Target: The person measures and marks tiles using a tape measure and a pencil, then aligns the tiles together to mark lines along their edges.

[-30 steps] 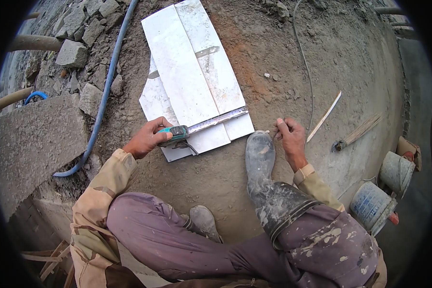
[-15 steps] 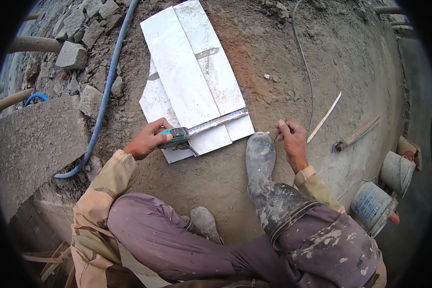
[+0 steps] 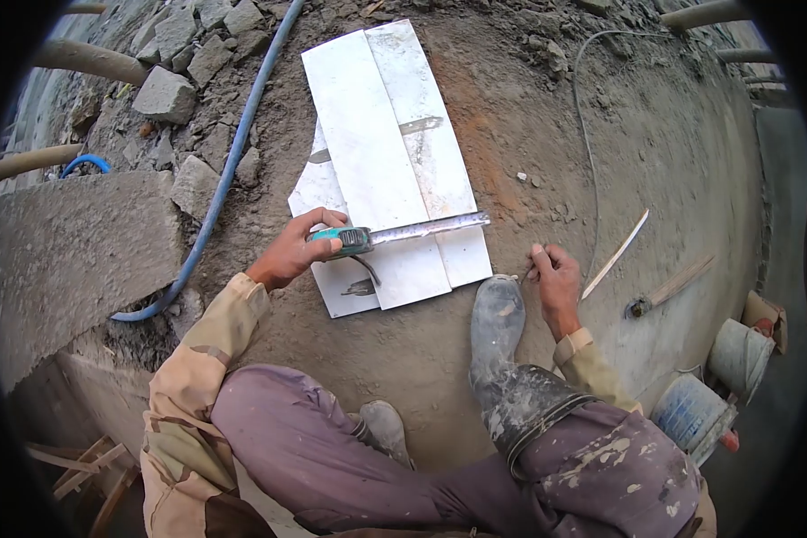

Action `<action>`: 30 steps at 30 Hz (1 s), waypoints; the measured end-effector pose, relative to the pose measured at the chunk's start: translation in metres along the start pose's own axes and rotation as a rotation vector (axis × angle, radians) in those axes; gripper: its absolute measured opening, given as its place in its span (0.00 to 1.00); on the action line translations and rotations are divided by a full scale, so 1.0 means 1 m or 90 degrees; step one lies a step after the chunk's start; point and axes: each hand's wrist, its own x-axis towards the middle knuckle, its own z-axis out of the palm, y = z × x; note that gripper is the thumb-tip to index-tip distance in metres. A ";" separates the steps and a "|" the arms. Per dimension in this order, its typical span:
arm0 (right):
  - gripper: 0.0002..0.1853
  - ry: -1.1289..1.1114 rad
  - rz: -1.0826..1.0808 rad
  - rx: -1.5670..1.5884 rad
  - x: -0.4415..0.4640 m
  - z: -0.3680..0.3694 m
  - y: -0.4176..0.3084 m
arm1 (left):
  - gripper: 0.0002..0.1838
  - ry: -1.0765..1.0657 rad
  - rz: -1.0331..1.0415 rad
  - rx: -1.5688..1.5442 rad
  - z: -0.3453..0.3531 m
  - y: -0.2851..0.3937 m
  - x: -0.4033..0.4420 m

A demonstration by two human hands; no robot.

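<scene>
My left hand (image 3: 289, 253) is closed around a teal and black tape measure (image 3: 351, 239). Its blade (image 3: 429, 228) is drawn out to the right across the lower part of some white, tile-like slabs (image 3: 363, 134), its tip at their right edge. The slabs overlap on the dirt, with grey smears on them. A dark strap-like piece (image 3: 366, 269) hangs below the tape case. To the right of the slabs, my right hand (image 3: 559, 282) is pinched beside the toe of a grey, muddy boot (image 3: 497, 316). A thin dark bit shows at its fingertips, too small to name.
A blue hose (image 3: 239, 148) runs along the left, beside broken stones (image 3: 166, 96) and a concrete slab (image 3: 81, 251). On the right lie a thin wooden strip (image 3: 617, 254) and a wooden-handled tool (image 3: 677, 285). Two buckets (image 3: 693, 411) stand at the far right.
The view has shifted, so the scene sits lower and further right. The tape measure has moved slightly up the slabs, and its blade lies flatter across. My right hand stays pinched beside the boot.
</scene>
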 end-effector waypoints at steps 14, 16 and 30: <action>0.13 -0.021 -0.035 -0.008 0.006 0.011 -0.012 | 0.13 0.128 0.007 -0.105 -0.051 0.038 0.069; 0.13 -0.022 -0.033 -0.015 0.005 0.009 -0.011 | 0.13 0.144 -0.011 -0.094 -0.050 0.045 0.073; 0.14 -0.022 -0.035 -0.007 0.004 0.001 -0.002 | 0.10 0.173 -0.016 -0.179 -0.065 0.035 0.065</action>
